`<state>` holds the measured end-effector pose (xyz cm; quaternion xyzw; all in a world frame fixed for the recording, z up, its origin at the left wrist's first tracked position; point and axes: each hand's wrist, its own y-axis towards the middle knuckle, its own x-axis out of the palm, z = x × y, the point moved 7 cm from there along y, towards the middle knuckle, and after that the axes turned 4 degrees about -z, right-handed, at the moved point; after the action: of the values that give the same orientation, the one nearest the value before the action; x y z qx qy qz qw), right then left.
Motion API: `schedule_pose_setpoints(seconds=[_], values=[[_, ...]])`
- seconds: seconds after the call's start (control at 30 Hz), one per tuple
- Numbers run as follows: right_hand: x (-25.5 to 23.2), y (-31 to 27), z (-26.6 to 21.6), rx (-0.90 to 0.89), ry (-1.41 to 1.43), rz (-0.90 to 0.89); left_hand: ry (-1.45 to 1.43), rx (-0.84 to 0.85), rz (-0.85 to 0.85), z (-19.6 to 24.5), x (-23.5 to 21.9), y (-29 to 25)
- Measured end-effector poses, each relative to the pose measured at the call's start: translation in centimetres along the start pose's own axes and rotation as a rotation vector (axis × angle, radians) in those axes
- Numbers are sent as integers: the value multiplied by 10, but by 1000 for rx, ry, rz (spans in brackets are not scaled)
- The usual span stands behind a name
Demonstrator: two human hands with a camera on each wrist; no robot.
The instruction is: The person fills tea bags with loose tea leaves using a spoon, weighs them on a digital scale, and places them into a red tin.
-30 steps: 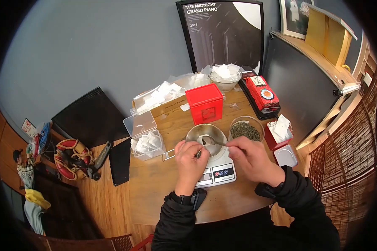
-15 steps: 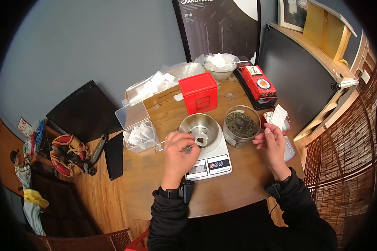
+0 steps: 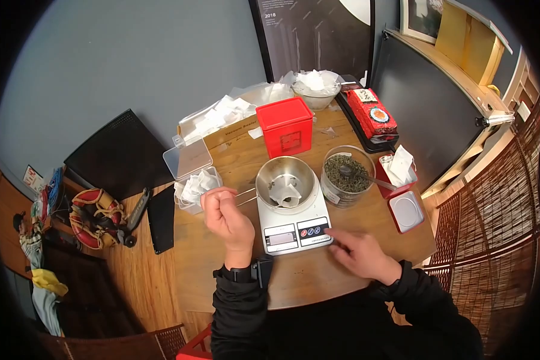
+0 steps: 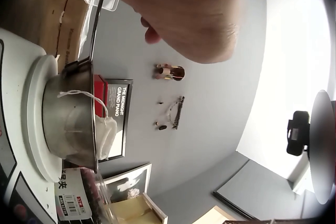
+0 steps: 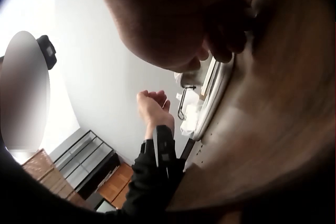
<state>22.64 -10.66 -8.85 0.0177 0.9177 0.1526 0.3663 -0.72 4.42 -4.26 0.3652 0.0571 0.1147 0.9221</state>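
A small metal pan with a wire handle stands on a white kitchen scale. Inside the pan sits a white tea bag with dark leaves in it; the left wrist view shows its string draped over the rim. My left hand is raised beside the pan handle, fingers loosely curled, holding nothing. With its index finger extended, my right hand is at the scale's button panel, fingertip right by the buttons. A spoon rests in the glass jar of dried leaves.
A clear box of white bags stands left of the pan. Behind are a red canister, a carton of white bags and a bowl. Right of the jar lie a red tin and a red packet.
The right hand put the spoon into the leaf jar and moved to the scale's buttons. The left hand let go of the tea bag, now in the pan, and drew back left.
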Motion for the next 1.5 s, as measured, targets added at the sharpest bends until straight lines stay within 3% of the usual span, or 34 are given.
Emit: schedule_pose_setpoints(seconds=[0.17, 0.77, 0.97, 1.1, 1.13, 1.2, 1.27, 1.5], values=[[15, 10, -9, 8, -290, -175, -17, -34, 63, -8, -6, -1], [22, 12, -9, -55, -351, -232, 35, 47, 20, 2, -2, -2], [23, 14, -4, -138, -347, -263, 48, 97, -55, 1, 3, -4], [18, 18, 0, -150, -381, -319, 100, 236, -276, 9, 13, -3], [17, 19, 6, -167, -255, -318, 120, 249, -374, 10, 21, -4], [16, 18, 14, -197, -128, -316, 144, 269, -409, 16, 26, -3], [12, 18, 31, -19, 253, -247, 195, 250, -494, 12, 31, -8], [22, 13, 59, 129, 459, -217, 322, 267, -575, 23, 44, -9]])
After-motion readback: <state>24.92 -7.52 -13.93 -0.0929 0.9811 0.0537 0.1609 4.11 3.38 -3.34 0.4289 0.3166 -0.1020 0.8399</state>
